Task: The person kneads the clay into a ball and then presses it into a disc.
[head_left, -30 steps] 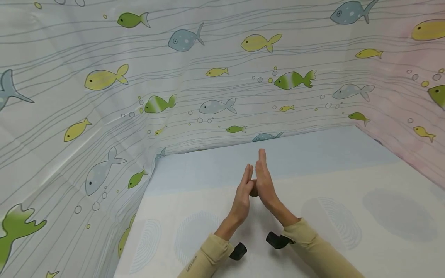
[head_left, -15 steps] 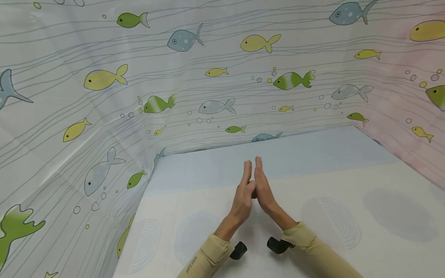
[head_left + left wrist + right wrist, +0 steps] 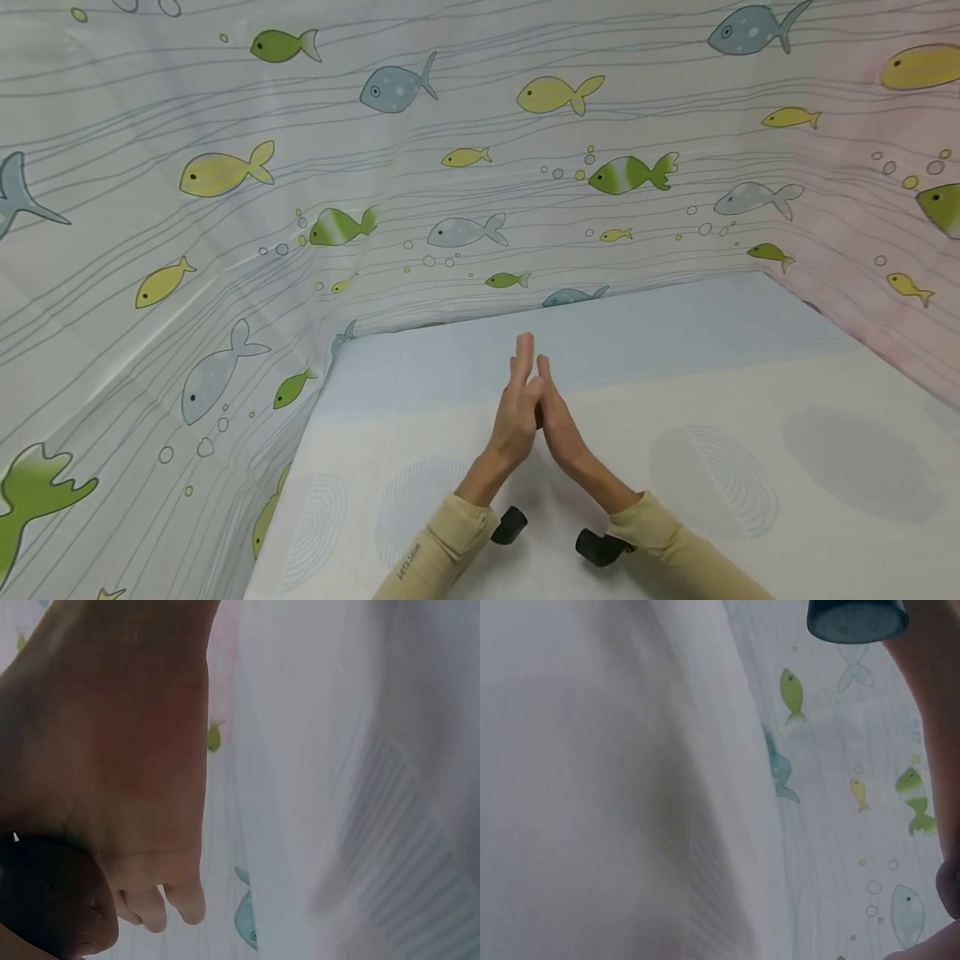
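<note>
Between my two palms sits a dark brown, rounded lump with a clay-like look, mostly hidden in the head view. The left wrist view gives more of this brown lump, whose surface has small dents. My left hand presses it from the left, fingers straight and pointing forward. On the other side my right hand lies flat against it, its fingers also straight. The left fingertips reach farther forward than the right ones. In the right wrist view a bit of the lump shows at the right edge.
Under the hands spreads a table with a white and pale blue cover. Fish-patterned curtains stand around its back and sides. A black camera sits at the left wrist, another black camera at the right.
My palms slide against each other around the brown lump: the left hand has moved forward, the right hand back. Both have shifted slightly left, and less of the lump shows.
</note>
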Demonstrator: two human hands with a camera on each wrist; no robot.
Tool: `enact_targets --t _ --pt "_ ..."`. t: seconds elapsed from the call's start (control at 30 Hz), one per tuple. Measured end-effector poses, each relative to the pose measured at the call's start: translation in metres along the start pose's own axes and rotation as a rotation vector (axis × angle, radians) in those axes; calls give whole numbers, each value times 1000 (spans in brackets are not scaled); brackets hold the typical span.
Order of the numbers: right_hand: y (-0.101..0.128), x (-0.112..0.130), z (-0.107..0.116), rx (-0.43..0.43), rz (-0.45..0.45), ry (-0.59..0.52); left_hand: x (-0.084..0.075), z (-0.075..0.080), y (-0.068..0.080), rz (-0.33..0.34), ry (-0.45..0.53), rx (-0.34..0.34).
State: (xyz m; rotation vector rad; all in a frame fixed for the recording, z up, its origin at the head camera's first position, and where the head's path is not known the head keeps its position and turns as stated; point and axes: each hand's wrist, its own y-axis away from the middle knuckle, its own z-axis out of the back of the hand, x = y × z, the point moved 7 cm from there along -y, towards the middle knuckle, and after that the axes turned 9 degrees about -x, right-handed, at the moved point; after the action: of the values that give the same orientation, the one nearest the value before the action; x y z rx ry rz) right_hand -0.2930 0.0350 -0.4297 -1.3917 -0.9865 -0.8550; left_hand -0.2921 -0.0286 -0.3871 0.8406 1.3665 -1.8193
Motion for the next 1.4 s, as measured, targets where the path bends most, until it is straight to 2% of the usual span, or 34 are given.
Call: enact_targets --t 0.23,0.4,0.67,0.9,1.13,1.4 --pt "8 -1 -7 -6 -69 12 5 7 -6 13 -5 -23" --pt "17 3 -16 35 -65 38 8 14 -11 21 -6 -48" --pt "29 5 -28 74 -98 4 16 25 -16 14 34 -74" --pt "31 11 -30 69 -74 -8 26 27 -16 51 68 -69" --pt "29 18 -27 35 -50 32 34 27 -13 89 71 -65" --pt "18 33 -18 -11 9 49 44 19 0 131 66 -40"
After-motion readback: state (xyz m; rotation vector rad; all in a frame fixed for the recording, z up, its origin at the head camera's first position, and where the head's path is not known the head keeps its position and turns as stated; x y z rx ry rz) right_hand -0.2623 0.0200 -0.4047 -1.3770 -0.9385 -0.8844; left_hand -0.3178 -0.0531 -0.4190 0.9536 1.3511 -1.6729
